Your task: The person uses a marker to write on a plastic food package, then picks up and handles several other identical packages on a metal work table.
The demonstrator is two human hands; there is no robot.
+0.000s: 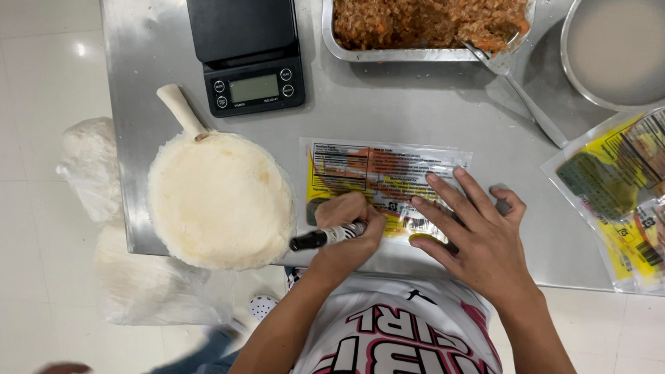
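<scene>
A flat clear plastic package (364, 170) with yellow and orange print lies on the steel table (351, 112) near its front edge. My left hand (349, 226) is closed around a black-capped marker (326, 237), its fist resting on the package's lower left part. The marker lies sideways, cap end pointing left. My right hand (474, 236) rests flat with fingers spread on the package's right half, holding it down.
A round white stack of thin wrappers (218, 200) on a handled board sits left of the package. Behind stand a black digital scale (242, 38), a metal tray of minced filling (425, 17) with a spoon (523, 94), and a bowl (632, 47). More packages (642, 203) lie at right. White bags (91, 167) sit below left.
</scene>
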